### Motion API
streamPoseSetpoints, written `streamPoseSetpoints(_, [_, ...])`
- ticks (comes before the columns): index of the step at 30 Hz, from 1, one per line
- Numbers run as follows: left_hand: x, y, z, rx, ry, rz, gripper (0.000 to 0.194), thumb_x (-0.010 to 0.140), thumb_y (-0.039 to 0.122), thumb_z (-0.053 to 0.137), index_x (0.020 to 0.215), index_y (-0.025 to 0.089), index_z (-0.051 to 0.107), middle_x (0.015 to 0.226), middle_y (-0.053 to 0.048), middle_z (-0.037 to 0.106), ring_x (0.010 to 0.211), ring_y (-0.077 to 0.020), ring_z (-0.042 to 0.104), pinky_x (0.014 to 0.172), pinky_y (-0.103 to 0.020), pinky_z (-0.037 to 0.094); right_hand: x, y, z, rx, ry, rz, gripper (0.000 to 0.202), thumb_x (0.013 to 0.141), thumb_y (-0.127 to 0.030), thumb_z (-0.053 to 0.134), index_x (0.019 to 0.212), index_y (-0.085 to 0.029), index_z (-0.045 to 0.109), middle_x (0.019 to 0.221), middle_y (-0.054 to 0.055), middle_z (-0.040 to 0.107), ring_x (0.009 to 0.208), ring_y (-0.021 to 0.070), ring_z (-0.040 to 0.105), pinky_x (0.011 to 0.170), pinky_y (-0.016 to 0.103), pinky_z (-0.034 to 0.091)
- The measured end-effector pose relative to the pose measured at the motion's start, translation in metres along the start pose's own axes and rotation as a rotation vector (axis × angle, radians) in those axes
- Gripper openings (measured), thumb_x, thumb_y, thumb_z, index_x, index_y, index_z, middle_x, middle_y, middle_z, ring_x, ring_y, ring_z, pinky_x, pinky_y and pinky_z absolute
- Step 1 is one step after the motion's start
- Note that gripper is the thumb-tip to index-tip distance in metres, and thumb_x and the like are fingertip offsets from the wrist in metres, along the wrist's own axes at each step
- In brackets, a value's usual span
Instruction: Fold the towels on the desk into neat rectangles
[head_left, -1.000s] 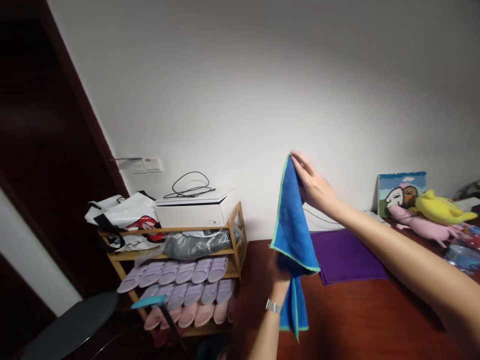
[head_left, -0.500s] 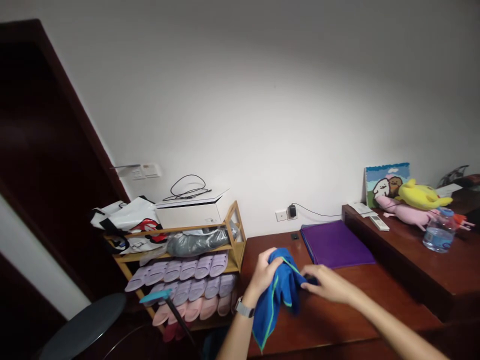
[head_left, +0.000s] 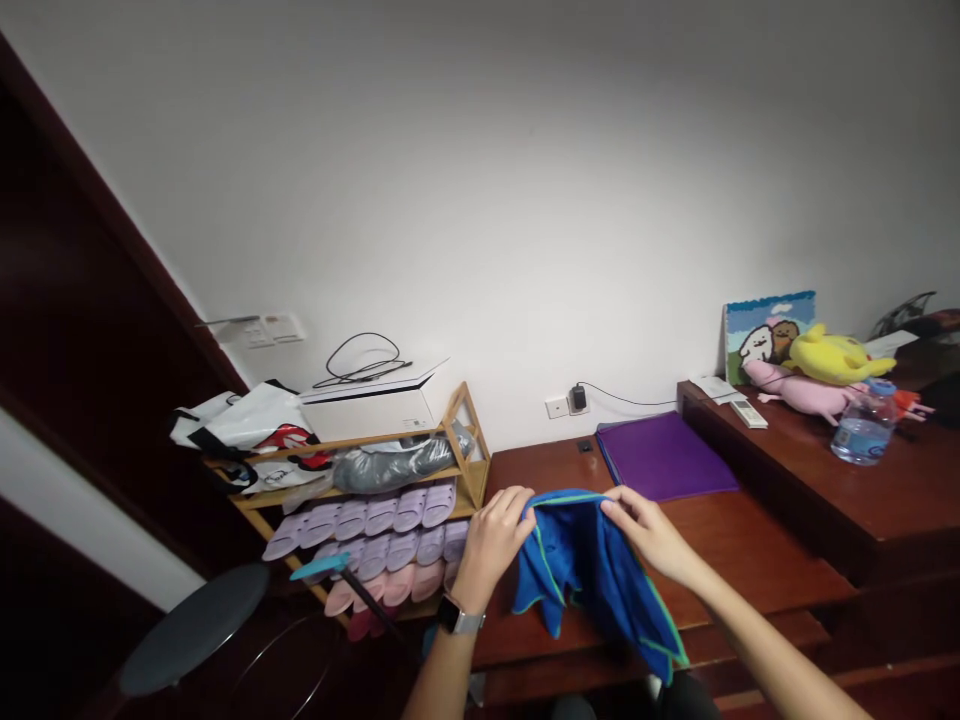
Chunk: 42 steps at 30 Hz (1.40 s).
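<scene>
A blue cloth with bright green edging hangs between my two hands, above the reddish-brown wooden desk. My left hand, with a watch on the wrist, pinches the cloth's upper left corner. On the other side, my right hand grips the upper right part of the edge between thumb and fingers. The green hem runs nearly level from hand to hand, and the lower parts droop in loose folds. Behind the cloth lies a folded purple cloth, flat on the desk near the wall.
Left of the desk stands a wooden rack with rows of slippers, a white box and bags. A round dark stool is at lower left. The raised right section bears a water bottle, plush toys and a remote.
The blue cloth was bunched and hanging mostly from my left hand; now its edge is spread between both hands. My right hand has risen slightly, and the view has shifted a little.
</scene>
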<state>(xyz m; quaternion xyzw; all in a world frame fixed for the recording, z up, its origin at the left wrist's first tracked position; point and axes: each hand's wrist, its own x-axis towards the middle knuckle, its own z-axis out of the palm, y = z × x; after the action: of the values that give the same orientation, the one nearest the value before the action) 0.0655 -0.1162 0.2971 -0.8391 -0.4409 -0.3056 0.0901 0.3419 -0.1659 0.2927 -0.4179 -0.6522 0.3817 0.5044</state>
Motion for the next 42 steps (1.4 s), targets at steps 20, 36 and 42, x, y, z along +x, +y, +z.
streamPoseSetpoints(20, [-0.083, -0.016, 0.046, -0.208, 0.160, -0.312, 0.025, 0.089, 0.017, 0.047, 0.080, 0.025, 0.069, 0.085, -0.004, 0.075, 0.081, -0.0196, 0.073, 0.075, -0.030, 0.060, -0.029, -0.013, -0.082, -0.157, -0.021, 0.192, 0.050, 0.092, -0.069, 0.060, 0.087, -0.020, 0.070, 0.074, -0.002, 0.058, 0.071, 0.0150, 0.052, 0.065, 0.028, 0.040])
streamPoseSetpoints(36, [-0.123, -0.100, -0.022, 0.378, 0.169, 0.046, 0.040, 0.107, 0.022, 0.037, 0.135, 0.017, 0.065, 0.127, -0.013, 0.075, 0.115, -0.0268, 0.072, 0.107, -0.043, 0.053, -0.106, 0.093, -0.148, -0.624, -0.197, 0.308, 0.015, 0.080, -0.027, 0.055, 0.091, -0.025, 0.066, 0.085, 0.001, 0.072, 0.078, 0.0189, 0.065, 0.074, 0.028, 0.048])
streamPoseSetpoints(42, [-0.168, -0.126, -0.014, 0.419, 0.033, 0.266, 0.049, 0.101, 0.011, 0.034, 0.136, 0.021, 0.066, 0.125, -0.008, 0.077, 0.113, -0.0221, 0.073, 0.109, -0.037, 0.051, -0.138, 0.083, -0.187, -0.735, -0.041, 0.297, 0.023, 0.090, -0.049, 0.058, 0.091, -0.030, 0.070, 0.093, 0.002, 0.076, 0.085, 0.0216, 0.072, 0.078, 0.028, 0.054])
